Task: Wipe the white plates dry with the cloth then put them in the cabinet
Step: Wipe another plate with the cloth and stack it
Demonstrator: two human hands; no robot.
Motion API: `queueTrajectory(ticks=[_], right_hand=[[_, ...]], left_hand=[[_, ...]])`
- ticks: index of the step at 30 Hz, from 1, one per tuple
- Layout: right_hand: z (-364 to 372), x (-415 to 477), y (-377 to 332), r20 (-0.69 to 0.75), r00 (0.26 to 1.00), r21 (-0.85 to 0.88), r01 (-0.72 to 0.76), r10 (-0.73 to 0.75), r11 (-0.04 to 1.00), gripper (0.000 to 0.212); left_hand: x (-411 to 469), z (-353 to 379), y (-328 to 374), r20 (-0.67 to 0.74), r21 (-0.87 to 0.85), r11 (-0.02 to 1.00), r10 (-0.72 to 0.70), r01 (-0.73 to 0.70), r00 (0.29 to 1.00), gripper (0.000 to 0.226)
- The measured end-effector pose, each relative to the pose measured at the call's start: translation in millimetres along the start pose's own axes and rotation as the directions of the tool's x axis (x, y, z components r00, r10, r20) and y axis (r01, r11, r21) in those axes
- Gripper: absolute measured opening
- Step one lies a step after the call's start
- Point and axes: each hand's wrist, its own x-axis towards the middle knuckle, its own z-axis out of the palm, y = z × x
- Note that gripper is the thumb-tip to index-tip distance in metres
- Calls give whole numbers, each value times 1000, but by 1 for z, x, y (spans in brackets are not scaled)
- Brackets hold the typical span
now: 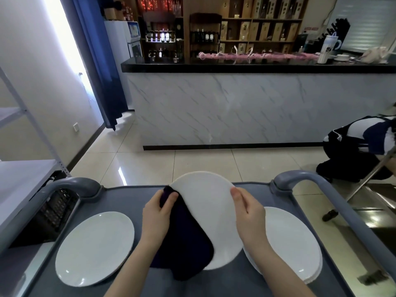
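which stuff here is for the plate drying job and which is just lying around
Job: round white plate in the right hand; dark purple cloth in the left hand; single white plate on grey cart; white plate stack.
Lying about: tall white tumbler on black counter; dark bottles in a brown rack.

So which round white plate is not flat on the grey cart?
The middle white plate: the right hand holds it tilted, the left hand grips the dark cloth on it. The left plate and right stack lie flat.
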Motion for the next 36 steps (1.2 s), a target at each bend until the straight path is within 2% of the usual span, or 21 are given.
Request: queueTrajectory(ticks=[2,4,6,10,12,14,16,19,21,23,25,27,29,31,33,36], right_hand=[[5,-8,3,-88,994,43,-61,65,997,27],[5,-11,6,-63,995,33,-76,78,997,24],[-1,-5,6,9,999,-9,-52,52,999,24],[-20,21,-6,163,982,-166,123,-95,978,32],[-20,29,-11,329,934,-227,220,-138,949,32],[-13,29,-11,506,853,-275,298,-126,914,30],[-7,24,-9,553,826,-264,295,-106,918,27],[-6,15,-4,462,875,-197,261,-146,945,30],[-10,10,1,361,920,-164,221,-151,961,29],[-9,7,5,165,982,-99,105,-88,989,24],[-5,4,6,-50,999,5,-10,10,1000,25],[-2,3,7,-115,993,21,-16,18,1000,28],[-3,5,9,-43,999,-34,6,-7,999,25],[-11,13,8,89,995,-123,45,-34,991,31],[-18,22,1,202,977,-182,107,-70,977,32],[-17,37,-17,387,918,-303,215,-87,928,41]], left_hand=[[-8,5,-8,-79,-60,993,-106,101,991,27],[-10,5,-11,-70,-84,990,-120,114,990,26],[-5,0,-7,9,-21,999,-38,38,999,18],[6,-6,4,168,87,988,108,-124,980,11],[10,-2,10,253,130,974,149,-186,956,9],[12,5,14,391,175,941,204,-290,898,19],[10,13,18,462,205,905,246,-373,852,30],[12,15,19,413,203,901,277,-384,868,31],[14,11,17,343,199,921,254,-335,904,28],[13,7,10,197,162,962,185,-218,963,21],[5,8,1,36,73,996,56,-59,998,21],[-4,12,-8,-43,-9,999,-45,45,998,27],[-7,11,-10,-52,-57,995,-86,83,995,27],[-4,6,-7,-63,-76,995,-70,65,996,26],[-1,-2,-1,-60,-42,999,10,-13,998,27],[6,-6,13,55,96,981,165,-170,985,30]])
